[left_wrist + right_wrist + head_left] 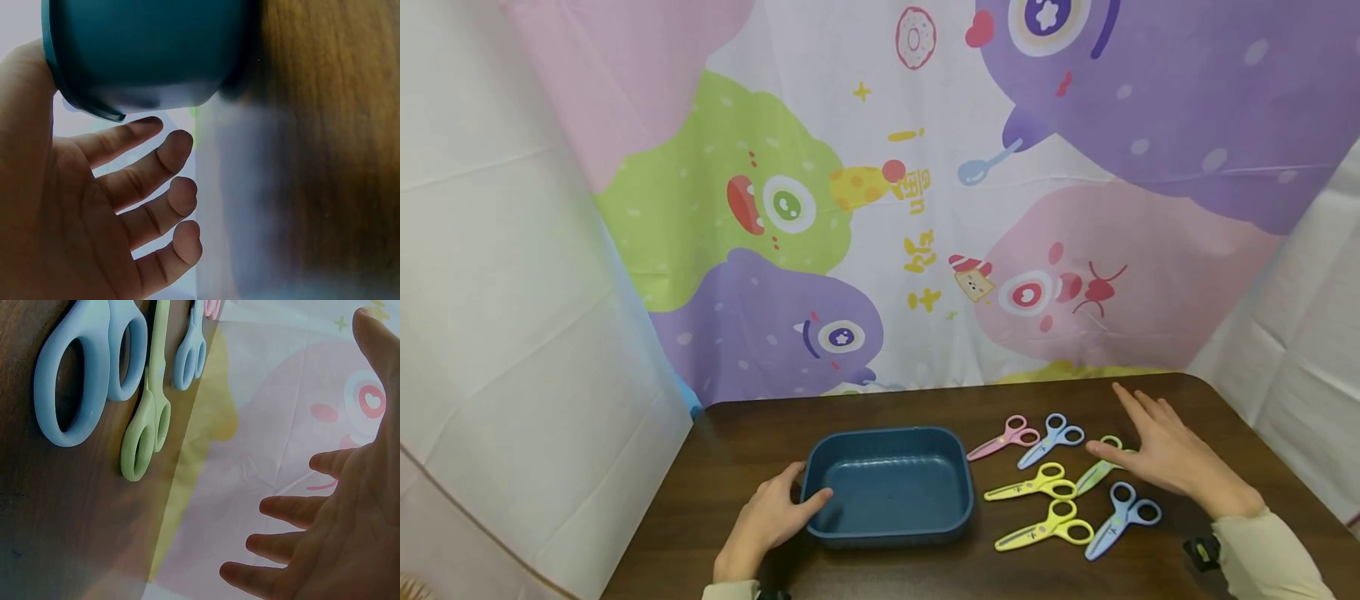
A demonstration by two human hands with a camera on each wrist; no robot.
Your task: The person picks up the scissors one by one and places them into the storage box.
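A dark blue rectangular bin stands on the table in the head view. My left hand is at its left side, thumb over the rim and fingers outside. In the left wrist view, the left fingers are spread and slightly bent beside the bin's wall. My right hand hovers with fingers spread over green scissors, partly covering their handles. Around these lie blue scissors, more blue scissors, pink scissors, and two yellow pairs of scissors. The right hand holds nothing.
The dark brown wooden table ends at a cloth backdrop printed with cartoon monsters. White cloth hangs at the left, and more white cloth at the right.
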